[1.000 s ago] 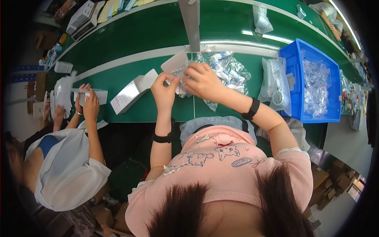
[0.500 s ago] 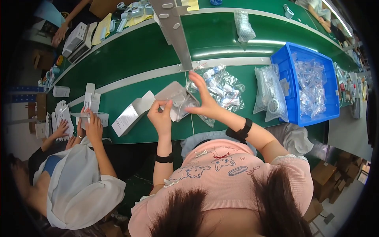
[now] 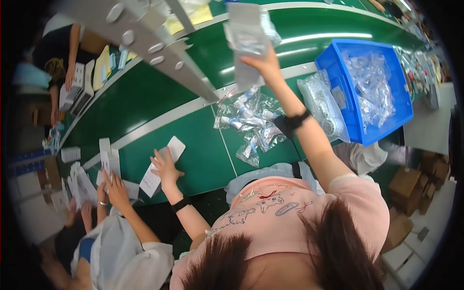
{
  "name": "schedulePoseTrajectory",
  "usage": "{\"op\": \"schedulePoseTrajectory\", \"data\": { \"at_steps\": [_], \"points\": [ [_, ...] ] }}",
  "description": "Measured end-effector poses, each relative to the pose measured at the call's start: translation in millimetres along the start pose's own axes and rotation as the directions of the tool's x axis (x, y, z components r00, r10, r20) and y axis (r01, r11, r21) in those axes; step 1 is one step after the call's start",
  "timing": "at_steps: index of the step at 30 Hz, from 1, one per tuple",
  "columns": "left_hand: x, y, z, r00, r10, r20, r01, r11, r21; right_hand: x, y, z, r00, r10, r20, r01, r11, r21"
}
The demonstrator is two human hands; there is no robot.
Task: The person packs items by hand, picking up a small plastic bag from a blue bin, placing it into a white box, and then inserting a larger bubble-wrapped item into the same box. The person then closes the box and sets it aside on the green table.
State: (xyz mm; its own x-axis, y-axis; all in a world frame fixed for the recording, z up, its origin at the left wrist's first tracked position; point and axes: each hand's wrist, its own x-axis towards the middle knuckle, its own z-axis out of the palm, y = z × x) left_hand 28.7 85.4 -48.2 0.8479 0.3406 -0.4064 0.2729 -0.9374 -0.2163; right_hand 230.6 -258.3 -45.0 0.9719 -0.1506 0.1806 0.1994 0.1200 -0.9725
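Observation:
My right hand is stretched far forward, its fingers closed on a white carton. The carton's flap stands up, and clear plastic shows in its middle; what lies inside is blurred. Over at the left, my left hand reaches across another white carton with its fingers spread. That carton lies on the green table with one flap out, and the fingers partly cover it. Between my arms, a heap of clear bags with white and blue parts rests on the table.
A blue bin full of bagged clear parts stands at the right, beside a bubble-wrap bundle. A metal post rises ahead at the left. A co-worker's hands handle white cartons close by on my left.
My right hand has carried the carton forward and up, away from my left hand. The left hand has let go of it and moved left to the other carton. The view has shifted.

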Motion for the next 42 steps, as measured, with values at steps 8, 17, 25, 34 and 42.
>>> {"op": "schedulePoseTrajectory", "data": {
  "at_steps": [8,17,25,34,42],
  "points": [
    [-9,87,-2,0.982,0.011,-0.189,-0.041,0.986,-0.159,114,84,38,0.970,-0.239,-0.048,0.216,0.932,-0.291],
    [-14,75,1,0.938,0.345,-0.030,-0.332,0.870,-0.365,-32,-45,-77,0.974,0.076,0.215,0.181,0.321,-0.930],
    [13,59,9,0.771,0.635,0.047,-0.465,0.611,-0.641,-85,-28,-199,0.847,0.491,-0.204,-0.183,-0.092,-0.979],
    [-46,97,-64,0.743,0.412,-0.528,-0.632,0.170,-0.757,-92,-61,-188,0.971,0.195,0.138,-0.065,0.771,-0.633],
    [-80,148,-67,0.720,0.266,-0.641,-0.694,0.302,-0.654,-106,-126,-17,0.966,0.161,-0.204,-0.021,0.831,0.556]
  ]
}}
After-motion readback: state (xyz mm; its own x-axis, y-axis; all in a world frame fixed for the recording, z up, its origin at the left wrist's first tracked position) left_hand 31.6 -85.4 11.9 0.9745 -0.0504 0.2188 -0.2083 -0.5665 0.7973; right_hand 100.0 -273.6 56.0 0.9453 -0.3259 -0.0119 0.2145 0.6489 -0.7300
